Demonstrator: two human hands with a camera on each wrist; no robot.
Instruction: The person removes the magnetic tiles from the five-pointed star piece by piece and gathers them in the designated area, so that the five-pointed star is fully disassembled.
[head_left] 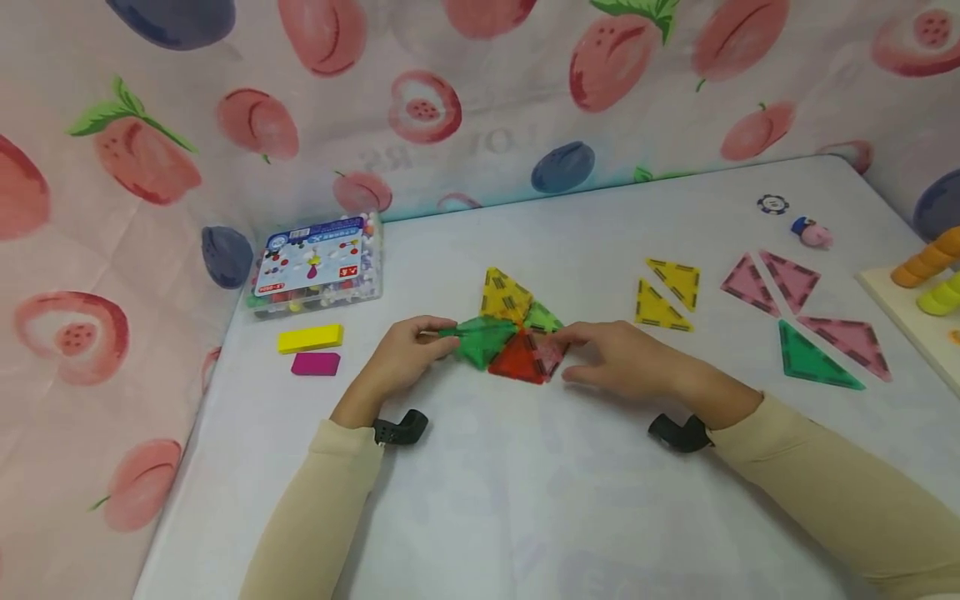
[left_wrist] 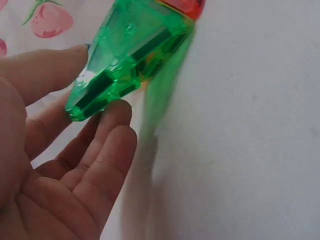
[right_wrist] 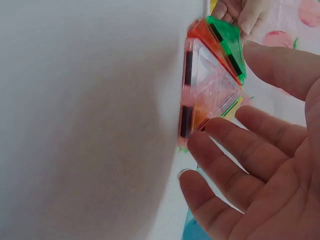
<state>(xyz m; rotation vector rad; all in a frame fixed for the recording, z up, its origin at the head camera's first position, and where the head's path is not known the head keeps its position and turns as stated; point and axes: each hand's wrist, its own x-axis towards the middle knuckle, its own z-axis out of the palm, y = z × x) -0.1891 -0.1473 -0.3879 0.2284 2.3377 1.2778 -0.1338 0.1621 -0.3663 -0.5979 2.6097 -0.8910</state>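
Translucent triangular magnetic tiles form a pointed cluster on the white table: yellow tiles point(head_left: 504, 296) at the back, a light green tile point(head_left: 542, 317), a red tile point(head_left: 516, 362) in front, and a pink tile point(head_left: 550, 357) on the right. My left hand point(head_left: 405, 357) pinches the outer corner of a green tile point(left_wrist: 127, 45) between thumb and fingers, at the cluster's left side. On the other side my right hand point(head_left: 626, 358) has its fingers spread and relaxed. Its fingertips are right at the edge of the clear pink tile point(right_wrist: 207, 82).
Further right lie two loose yellow tiles point(head_left: 663, 307), several pink tiles point(head_left: 789, 282) and a green tile point(head_left: 813, 360). Behind them are a poker chip point(head_left: 772, 204) and a pig figure point(head_left: 813, 233). A bead box point(head_left: 318, 262), yellow block point(head_left: 310, 338) and magenta block point(head_left: 315, 364) stand left.
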